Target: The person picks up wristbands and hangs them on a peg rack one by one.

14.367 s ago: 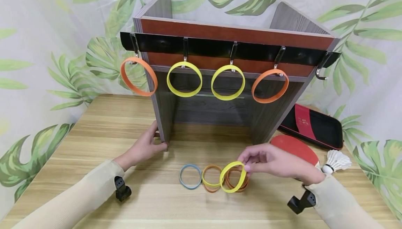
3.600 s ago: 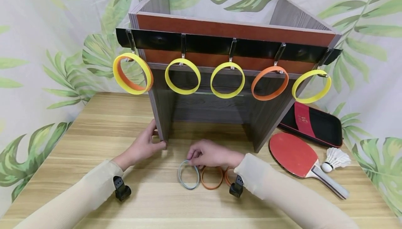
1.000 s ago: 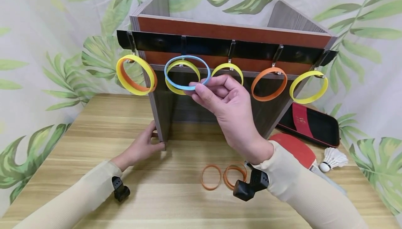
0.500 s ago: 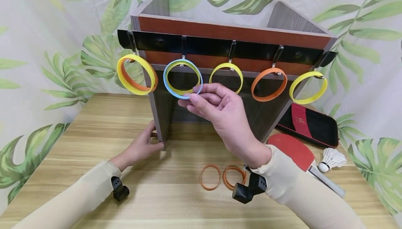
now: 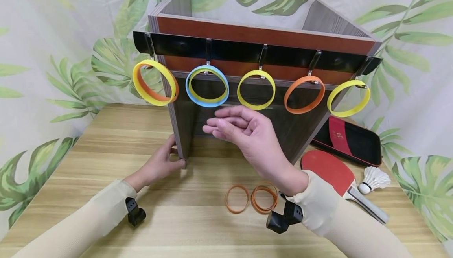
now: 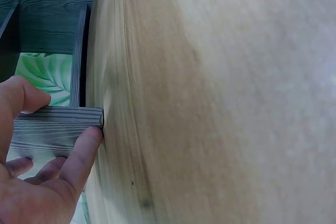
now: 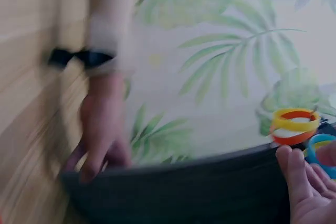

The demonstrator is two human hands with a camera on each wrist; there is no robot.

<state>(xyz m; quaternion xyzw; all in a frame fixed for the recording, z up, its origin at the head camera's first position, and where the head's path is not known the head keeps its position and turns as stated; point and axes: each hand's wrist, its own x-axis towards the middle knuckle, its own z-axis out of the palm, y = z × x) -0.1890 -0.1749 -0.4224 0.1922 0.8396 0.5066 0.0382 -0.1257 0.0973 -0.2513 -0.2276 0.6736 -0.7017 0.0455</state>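
My left hand (image 5: 161, 167) grips the lower front edge of the stand's left side panel (image 5: 181, 112), thumb on one face and fingers on the other, as the left wrist view shows. My right hand (image 5: 253, 136) holds nothing, its fingers loosely bent just below the blue silicone wristband (image 5: 207, 105). That band hangs on the second hook from the left, in front of a yellow one. On the leftmost hook, a yellow wristband (image 5: 136, 83) hangs in front of an orange one. The other hooks bear a yellow (image 5: 256, 107), an orange (image 5: 302, 111) and a yellow wristband (image 5: 345, 114).
A black hook rail (image 5: 233, 49) runs across the stand's front. On the wooden table (image 5: 170, 226) lie a single orange wristband (image 5: 236, 212) and a cluster of orange ones (image 5: 263, 211). To the right are a red table tennis bat (image 5: 327, 171), a shuttlecock (image 5: 375, 178) and a black case (image 5: 364, 142).
Lifted from the table, the blue wristband now hangs on the second hook; my right hand has let go and dropped slightly. Earlier, yellow wristbands came onto both end hooks. My left hand stayed put.
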